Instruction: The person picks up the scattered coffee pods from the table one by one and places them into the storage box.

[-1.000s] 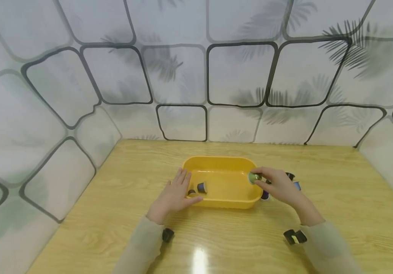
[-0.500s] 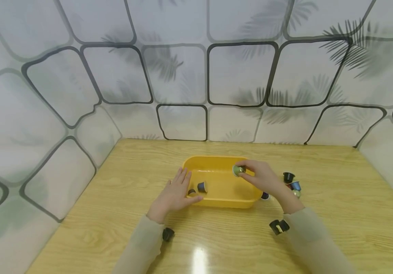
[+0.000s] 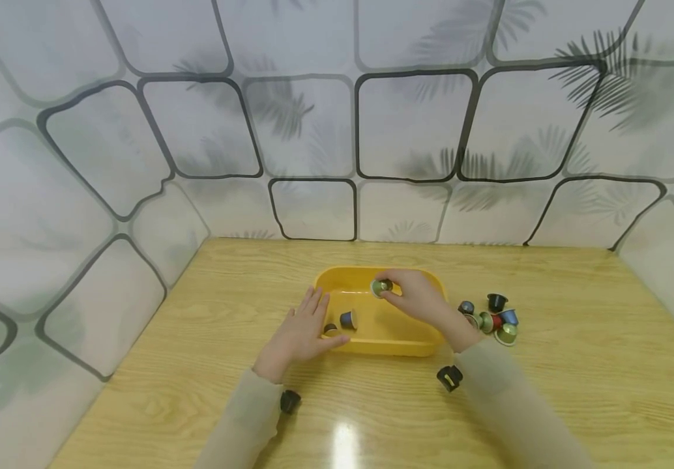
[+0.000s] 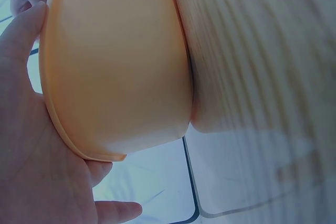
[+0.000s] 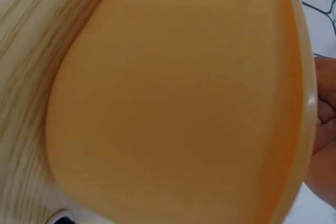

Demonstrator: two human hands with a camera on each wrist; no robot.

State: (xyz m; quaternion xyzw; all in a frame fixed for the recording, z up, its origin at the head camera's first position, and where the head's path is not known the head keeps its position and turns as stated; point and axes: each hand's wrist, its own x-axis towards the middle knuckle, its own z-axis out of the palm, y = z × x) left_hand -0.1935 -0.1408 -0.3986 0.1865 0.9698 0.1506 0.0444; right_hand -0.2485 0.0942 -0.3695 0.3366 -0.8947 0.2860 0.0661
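In the head view, my right hand (image 3: pixel 422 301) pinches a green coffee capsule (image 3: pixel 379 288) between thumb and fingers, above the inside of a yellow tray (image 3: pixel 372 347). At the tray's left end rests my left hand (image 3: pixel 297 335), fingers straight and thumb along the near rim. The left wrist view shows that thumb and palm against the rim of the tray (image 4: pixel 115 66). A blue capsule (image 3: pixel 348 320) and a dark capsule (image 3: pixel 330 329) lie in the tray near the left thumb. In the right wrist view the tray wall (image 5: pixel 173 98) hides most of my right hand (image 5: pixel 325 129).
Right of the tray sits a cluster of loose capsules on the wooden table (image 3: pixel 577 365): a black capsule (image 3: pixel 497 301), a blue capsule (image 3: pixel 508 317), a red capsule (image 3: pixel 492 322), a green capsule (image 3: pixel 506 335) and several more. A patterned wall (image 3: pixel 401 215) stands behind the table.
My right hand has carried the green capsule leftward from the tray's right rim to over its middle, uncovering the cluster on the right. My left hand has stayed in place.
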